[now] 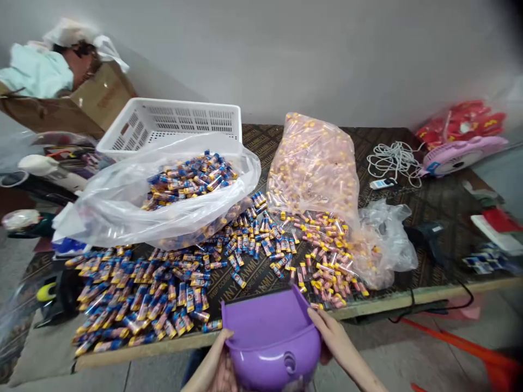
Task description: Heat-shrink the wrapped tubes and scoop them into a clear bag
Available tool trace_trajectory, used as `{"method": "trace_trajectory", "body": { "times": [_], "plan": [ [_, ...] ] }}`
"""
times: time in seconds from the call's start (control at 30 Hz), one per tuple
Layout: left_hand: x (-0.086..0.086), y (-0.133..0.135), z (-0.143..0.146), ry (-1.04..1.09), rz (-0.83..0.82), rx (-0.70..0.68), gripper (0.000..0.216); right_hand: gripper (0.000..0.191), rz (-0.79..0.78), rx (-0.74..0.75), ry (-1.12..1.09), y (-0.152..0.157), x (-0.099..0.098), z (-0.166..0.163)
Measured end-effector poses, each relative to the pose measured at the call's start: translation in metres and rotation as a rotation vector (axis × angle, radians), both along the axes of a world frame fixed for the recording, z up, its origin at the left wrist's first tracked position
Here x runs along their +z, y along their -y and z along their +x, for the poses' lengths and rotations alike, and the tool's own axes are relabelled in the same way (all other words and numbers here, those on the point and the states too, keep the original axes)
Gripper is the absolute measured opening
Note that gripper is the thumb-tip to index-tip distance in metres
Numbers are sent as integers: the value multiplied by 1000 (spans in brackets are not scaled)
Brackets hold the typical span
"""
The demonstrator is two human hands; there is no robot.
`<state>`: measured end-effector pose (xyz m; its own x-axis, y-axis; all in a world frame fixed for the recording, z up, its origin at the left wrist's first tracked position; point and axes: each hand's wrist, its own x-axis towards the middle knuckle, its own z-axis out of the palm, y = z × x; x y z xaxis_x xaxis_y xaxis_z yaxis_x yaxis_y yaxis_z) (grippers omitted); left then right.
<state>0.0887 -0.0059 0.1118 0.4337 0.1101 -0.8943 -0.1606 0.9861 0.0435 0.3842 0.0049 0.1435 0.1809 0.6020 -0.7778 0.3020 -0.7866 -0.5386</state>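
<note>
A purple plastic dustpan-like scoop [267, 326] is held at the table's front edge, its wide mouth facing the table. My left hand [223, 359] grips its left side, thumb on the rim. On the right side my right hand [333, 337] holds it the same way, with the fingers partly hidden beneath. The scoop's inside looks bare. Left of it lies a spread of small blue-and-yellow capped tubes [151, 294]. Pink-and-yellow tubes [327, 261] lie loose beyond its right corner.
An open clear bag [118, 201] of blue tubes lies before a white basket [188, 109]. A pink-filled bag [314, 163] stands at centre. Further right are a crumpled bag [388, 223], a coiled cable [394, 160] and a pink fan [461, 155]. A cardboard box [102, 98] sits back left.
</note>
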Motion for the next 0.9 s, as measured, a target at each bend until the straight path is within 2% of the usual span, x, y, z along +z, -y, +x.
{"method": "trace_trajectory", "body": {
  "times": [0.07,0.17,0.27,0.37,0.47,0.53,0.63,0.7,0.77,0.83,0.9],
  "plan": [
    [-15,0,-5,-26,-24,-54,66,43,-40,23,48,10,-19,-5],
    [-36,-11,-8,-126,40,-101,65,37,127,66,151,14,-48,-15],
    [-56,-24,-13,-290,151,-154,61,40,227,155,197,2,-72,-20],
    [-76,-34,-19,-526,309,-281,54,41,315,193,317,-32,-90,-10],
    [-90,-40,-23,-763,599,-453,39,45,316,127,455,-83,-104,8],
    [-92,-44,-26,-858,705,-586,37,47,261,113,505,-117,-114,15],
    [-82,-64,-34,-941,680,-733,45,54,156,110,533,-153,-127,13],
    [-72,-91,-46,-1112,706,-653,49,59,97,98,543,-168,-132,7],
    [-65,-126,-58,-1351,715,-468,47,64,48,70,552,-180,-134,0],
    [-65,-162,-66,-1505,649,-334,52,69,10,30,560,-192,-135,-8],
    [-73,-194,-66,-1545,573,-314,58,73,-7,-8,563,-202,-136,-16]
  ]
}}
